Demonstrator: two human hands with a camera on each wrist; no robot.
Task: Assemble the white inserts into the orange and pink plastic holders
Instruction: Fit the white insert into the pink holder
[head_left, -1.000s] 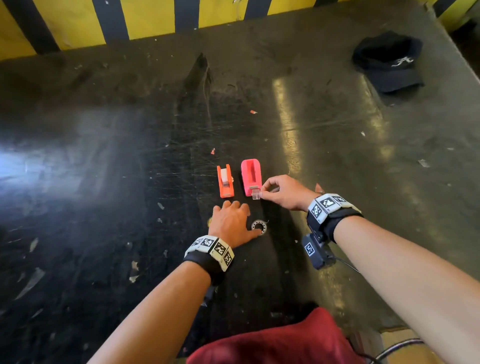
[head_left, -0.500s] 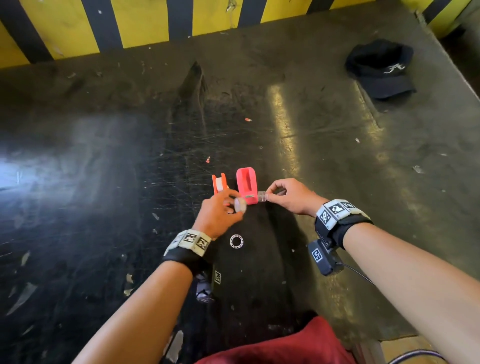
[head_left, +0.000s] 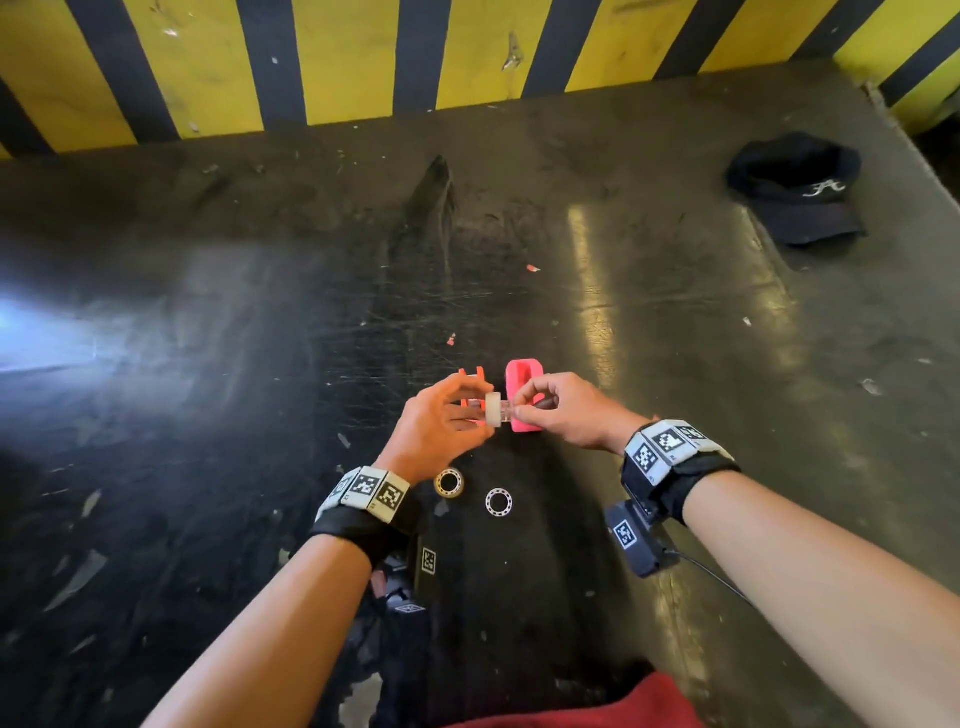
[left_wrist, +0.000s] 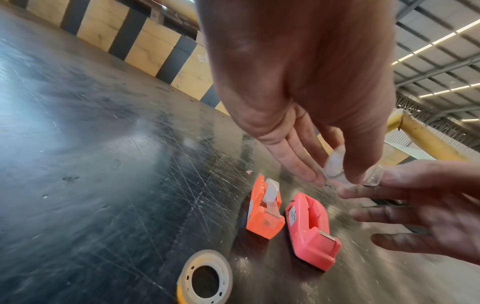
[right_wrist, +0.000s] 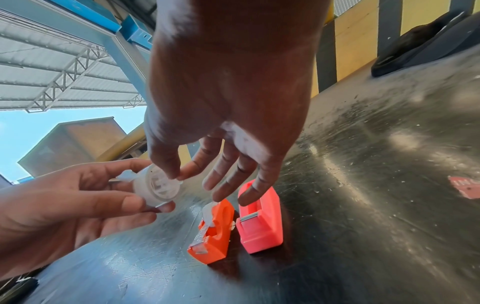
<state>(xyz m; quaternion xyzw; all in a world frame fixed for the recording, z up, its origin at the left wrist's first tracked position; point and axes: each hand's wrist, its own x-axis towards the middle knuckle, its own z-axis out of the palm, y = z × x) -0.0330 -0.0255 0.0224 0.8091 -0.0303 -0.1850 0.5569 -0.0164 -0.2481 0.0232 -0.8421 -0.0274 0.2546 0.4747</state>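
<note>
Both hands are raised above the dark scratched surface (head_left: 208, 364), meeting over the two holders. The left hand (head_left: 441, 426) grips a white tape roll (head_left: 493, 409) between thumb and fingertips, roll on edge. The right hand (head_left: 566, 410) pinches a small clear insert (right_wrist: 161, 183) at the roll's core with thumb and forefinger; its other fingers hang spread and loose. How far the insert sits in the core I cannot tell.

The orange holder (left_wrist: 265, 211) stands on the surface under the hands, with white tape (left_wrist: 270, 192) already in its slot and a strip leading to its near end. The pink holder (left_wrist: 311, 228) stands just right of it, nearly touching, slot bare, metal cutter (left_wrist: 327, 238) at the near end.

Near side of the hands: a yellowish roll (head_left: 449, 482) lies flat, and a white ring (head_left: 498, 502) lies just right of it, apart from it. Both are close to the left wrist band (head_left: 366, 491).

Far right: a black cap (head_left: 800, 189) on the surface. A yellow-and-black striped wall (head_left: 467, 52) runs along the far edge.
</note>
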